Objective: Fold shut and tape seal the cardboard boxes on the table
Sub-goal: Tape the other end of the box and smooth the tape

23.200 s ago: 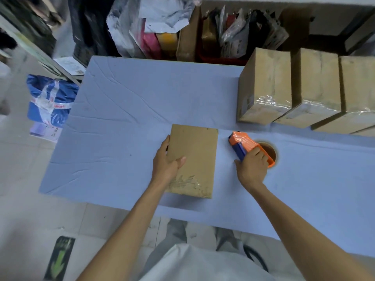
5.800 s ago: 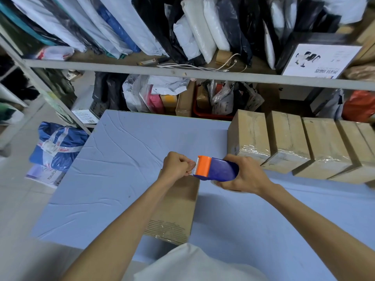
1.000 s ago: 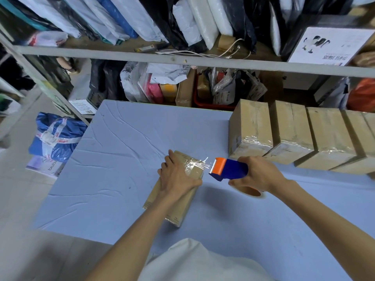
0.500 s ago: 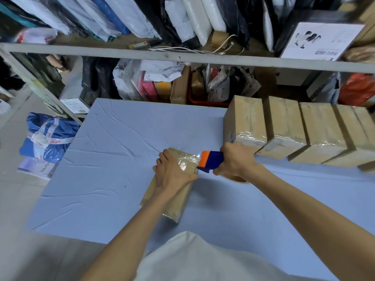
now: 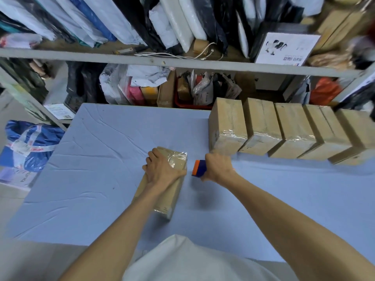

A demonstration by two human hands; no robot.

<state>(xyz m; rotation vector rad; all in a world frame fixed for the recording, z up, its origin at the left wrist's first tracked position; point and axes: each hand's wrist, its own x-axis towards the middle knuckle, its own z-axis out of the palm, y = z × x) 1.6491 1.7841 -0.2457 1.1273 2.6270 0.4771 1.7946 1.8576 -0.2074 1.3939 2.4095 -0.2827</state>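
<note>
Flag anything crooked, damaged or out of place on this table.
Only small things. The cardboard box gripped by the left hand lies skewed to the edge of the table, unlike the squared row of taped boxes behind. The clear tape on its far end looks wrinkled. Nothing is spilled or torn.

Looked like a parcel-packing stockroom: crammed along the far side with a metal shelf [image 5: 182,64] of bagged mailers [image 5: 178,27], lined at far right with taped cardboard boxes [image 5: 292,126] on a blue-covered table [image 5: 101,159].
</note>
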